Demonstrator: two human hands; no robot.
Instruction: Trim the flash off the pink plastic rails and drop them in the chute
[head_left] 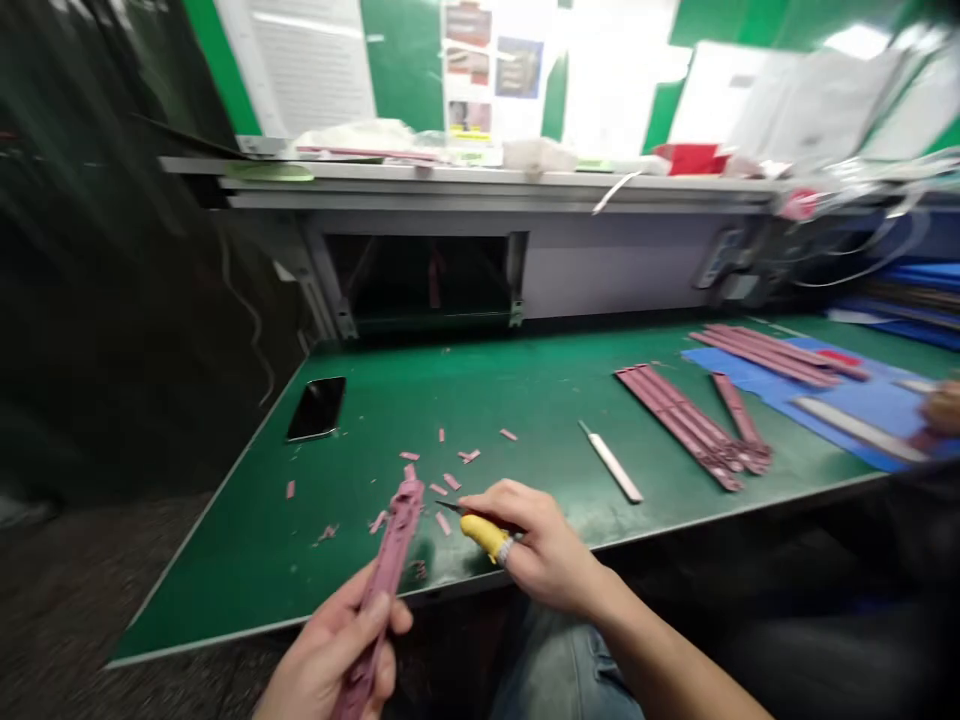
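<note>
My left hand (345, 640) is closed around a long pink plastic strip (390, 560), which tilts up and away over the table's front edge. Its far end has a notched, uneven shape. My right hand (544, 545) grips a knife with a thin dark blade (448, 505) pointing left, just short of the strip's end. A yellow finger cover (484, 537) sits on the right thumb; the knife's handle is mostly hidden in the fingers. Small pink offcuts (451, 481) lie scattered around the strip's tip.
A white-handled tool (615, 468) lies right of my hands. Beyond it are several pink strips (675, 420), with more strips (780, 352) on a blue sheet (780, 400). A phone (316, 408) rests at left. Another person's hand (941, 408) shows at far right. A shelf (480, 185) spans the back.
</note>
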